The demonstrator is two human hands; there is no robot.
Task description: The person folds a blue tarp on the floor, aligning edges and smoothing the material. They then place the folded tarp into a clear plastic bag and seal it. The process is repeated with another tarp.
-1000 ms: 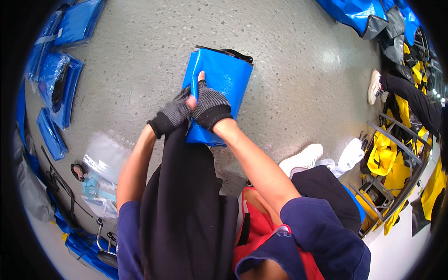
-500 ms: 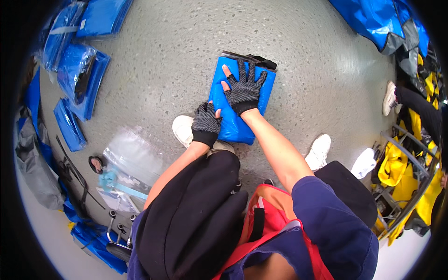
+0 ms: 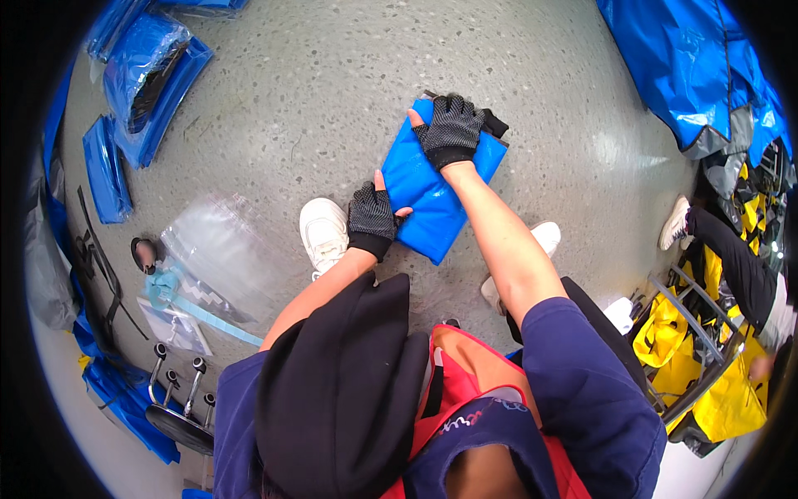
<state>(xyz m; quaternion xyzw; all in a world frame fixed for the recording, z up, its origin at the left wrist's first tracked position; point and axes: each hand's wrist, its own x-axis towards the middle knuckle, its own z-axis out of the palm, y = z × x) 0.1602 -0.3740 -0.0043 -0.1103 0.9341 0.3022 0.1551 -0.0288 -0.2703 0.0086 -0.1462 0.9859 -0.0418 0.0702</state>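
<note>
A folded blue bag (image 3: 432,195) lies flat on the grey speckled floor (image 3: 316,91), just in front of the person's feet. It already looks folded into a compact oblong; the work in hand seems to be the pressing flat, and any packing away looks yet to be done. The right hand (image 3: 451,127), in a fingerless dark glove, lies spread and released on the far end of the bag, palm down. The left hand (image 3: 371,218), gloved alike, rests at the bag's near left edge with the thumb over it; I cannot tell whether its grip is clenched on the edge or only pushing.

A dark strip peeks from under the bag's far end; what it is stays unclear. More blue bags (image 3: 141,83) lie far left, and a clear plastic pouch (image 3: 220,254) sits to the near left. The person's own dark garment hides the floor nearest the body.
</note>
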